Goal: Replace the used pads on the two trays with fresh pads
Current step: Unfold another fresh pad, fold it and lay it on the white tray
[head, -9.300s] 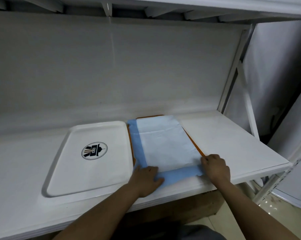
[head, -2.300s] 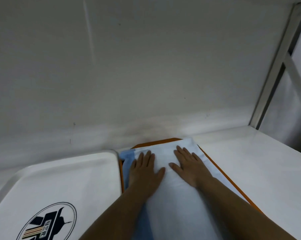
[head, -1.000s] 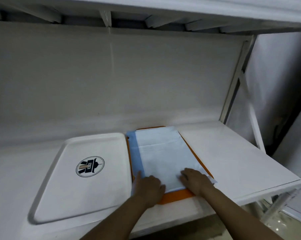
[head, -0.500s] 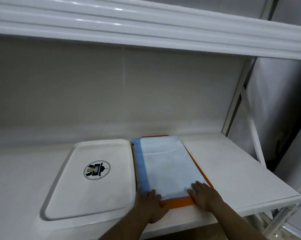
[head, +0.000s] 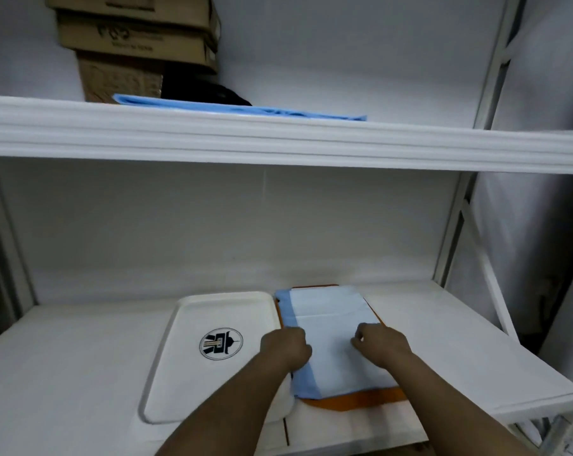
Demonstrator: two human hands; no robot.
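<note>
A white pad with a blue border (head: 328,319) lies flat on the orange tray (head: 361,401), whose near rim shows below the pad. To its left sits a bare white tray (head: 186,383) with a round logo. My left hand (head: 286,349) hovers at the pad's blue left edge with its fingers curled in. My right hand (head: 381,349) is over the pad's right half, fingers also curled. The pad shows no lifted fold under either hand. A stack of blue pads (head: 239,110) lies on the upper shelf.
Both trays stand on the white lower shelf (head: 64,363). The upper shelf's thick front edge (head: 278,143) crosses the view above. On it are stacked cardboard boxes (head: 133,41) and a dark object (head: 212,92). A metal upright (head: 453,235) stands on the right.
My view has tilted up, so the upper shelf and its blue pads now show. Both hands moved from the pad's near edge toward its middle and curled from flat.
</note>
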